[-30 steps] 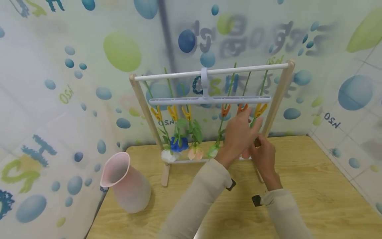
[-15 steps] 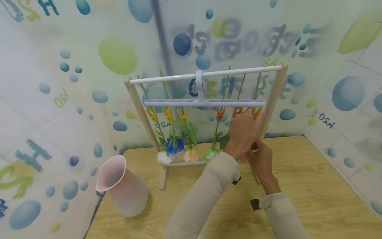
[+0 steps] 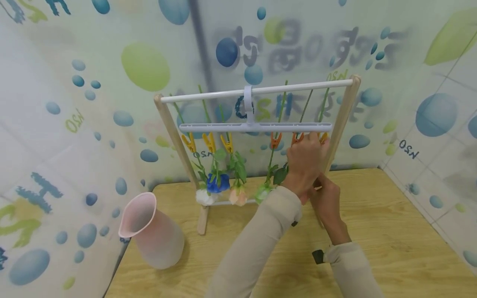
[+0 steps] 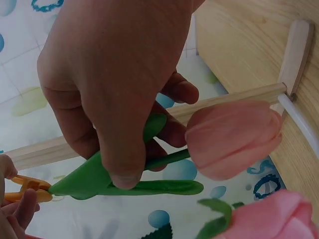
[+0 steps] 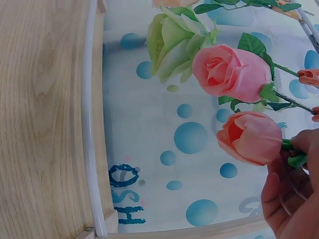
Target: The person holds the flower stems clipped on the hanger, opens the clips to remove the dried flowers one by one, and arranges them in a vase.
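A pale-pink tulip (image 4: 234, 139) hangs head down by its stem at the right end of a white hanger (image 3: 218, 128). My left hand (image 3: 303, 161) is up under the hanger; in the left wrist view its fingers pinch the yellow clip (image 4: 32, 188) on the tulip's stem. Below it, my right hand (image 3: 328, 200) grips the tulip's green stem and leaves just behind the bloom, thumb and fingers closed round them. Beside the tulip hangs a pink rose (image 5: 232, 69), its stem in an orange clip (image 5: 310, 77). My left hand hides much of the tulip from the head view.
The hanger hooks on the top bar (image 3: 208, 96) of a wooden-legged rack. A green rose (image 5: 174, 45), peach (image 3: 237, 195), blue (image 3: 218, 183) and white (image 3: 206, 197) flowers hang from further clips. A pink-white vase (image 3: 160, 240) stands left on the wooden table (image 3: 387, 231).
My left hand has shifted right, its fingers going from spread beside the orange clip to drawn in at the rightmost yellow clip. The right hand keeps its grip. The head view has shifted slightly.
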The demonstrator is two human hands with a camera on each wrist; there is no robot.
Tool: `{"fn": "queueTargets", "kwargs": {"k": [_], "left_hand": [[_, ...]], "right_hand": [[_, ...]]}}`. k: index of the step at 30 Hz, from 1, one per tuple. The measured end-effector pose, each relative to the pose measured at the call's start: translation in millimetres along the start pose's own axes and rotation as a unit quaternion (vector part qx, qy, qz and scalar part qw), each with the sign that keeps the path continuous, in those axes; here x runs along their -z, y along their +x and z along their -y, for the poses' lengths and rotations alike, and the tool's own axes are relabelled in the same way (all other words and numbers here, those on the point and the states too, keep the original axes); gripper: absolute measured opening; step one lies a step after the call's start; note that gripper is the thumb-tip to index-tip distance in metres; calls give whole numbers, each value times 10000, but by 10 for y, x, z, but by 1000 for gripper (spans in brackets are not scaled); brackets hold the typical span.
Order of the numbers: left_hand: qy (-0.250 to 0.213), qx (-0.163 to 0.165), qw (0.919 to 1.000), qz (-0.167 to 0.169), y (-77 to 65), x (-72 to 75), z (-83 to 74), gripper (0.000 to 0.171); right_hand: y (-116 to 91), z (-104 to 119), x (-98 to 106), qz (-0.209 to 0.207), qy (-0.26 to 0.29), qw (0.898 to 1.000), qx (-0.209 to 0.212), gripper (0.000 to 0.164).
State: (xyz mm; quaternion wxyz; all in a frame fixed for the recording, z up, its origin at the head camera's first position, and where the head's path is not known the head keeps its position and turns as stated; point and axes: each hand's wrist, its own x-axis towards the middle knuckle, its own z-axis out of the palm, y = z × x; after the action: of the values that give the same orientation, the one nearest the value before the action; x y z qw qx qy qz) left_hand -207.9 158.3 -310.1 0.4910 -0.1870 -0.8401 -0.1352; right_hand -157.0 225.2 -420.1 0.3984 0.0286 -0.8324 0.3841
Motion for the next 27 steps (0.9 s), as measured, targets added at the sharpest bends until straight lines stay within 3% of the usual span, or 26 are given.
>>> {"fn": "queueTargets", "kwargs": {"k": [8, 18, 23, 27], "left_hand": [[25, 125, 9970, -769, -21, -86, -16, 25], [-662, 55, 9965, -510, -60, -75, -36, 38], [-378, 17, 9977, -562, -76, -86, -25, 37], [-427, -65, 9974, -573, -77, -74, 0, 31]], "right_hand": [[-8, 16, 15, -5, 49, 10000, 28, 13], [-3, 44, 40, 8, 0, 9999, -101, 8], [-23, 45, 35, 73, -13, 10000, -61, 7], [-34, 30, 29, 82, -41, 9999, -64, 8]]}}
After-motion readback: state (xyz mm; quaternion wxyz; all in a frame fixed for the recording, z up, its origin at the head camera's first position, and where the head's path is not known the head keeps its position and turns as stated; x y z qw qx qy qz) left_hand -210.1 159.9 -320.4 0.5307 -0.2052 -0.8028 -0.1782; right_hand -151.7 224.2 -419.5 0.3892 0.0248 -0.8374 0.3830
